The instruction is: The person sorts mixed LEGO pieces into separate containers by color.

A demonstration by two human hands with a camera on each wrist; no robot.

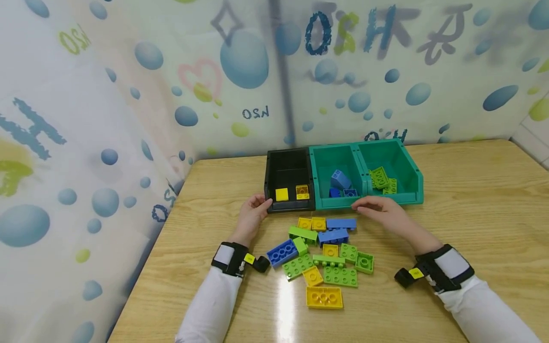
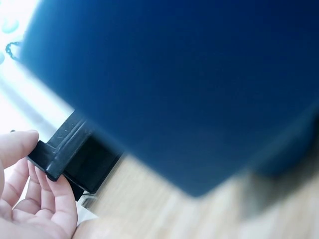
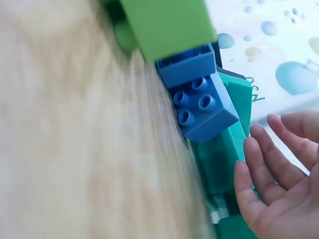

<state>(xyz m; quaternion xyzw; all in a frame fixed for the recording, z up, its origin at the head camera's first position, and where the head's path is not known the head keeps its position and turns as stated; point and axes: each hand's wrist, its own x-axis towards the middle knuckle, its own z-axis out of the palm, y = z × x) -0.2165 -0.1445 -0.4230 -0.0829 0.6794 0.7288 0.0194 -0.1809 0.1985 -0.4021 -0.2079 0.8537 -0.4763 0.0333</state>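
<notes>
My left grip (image 1: 250, 216) pinches the front left corner of the black bin (image 1: 291, 174), which stands by the back edge of the bench (image 1: 214, 190) with two yellow bricks (image 1: 281, 194) inside. My right grip (image 1: 386, 216) is loosely open, fingertips just beside the front of the middle teal bin (image 1: 336, 204), which holds blue bricks (image 1: 340, 179). The right teal bin (image 1: 407, 198) holds lime-green bricks (image 1: 379, 178). Mixed studded bricks (image 1: 324, 297) lie in front, farther from that back edge.

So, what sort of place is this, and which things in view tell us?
Probably a small indoor tabletop workspace: a wood-grained table in front of a bubble-printed backdrop, with open plastic bins and loose toy bricks on it.
</notes>
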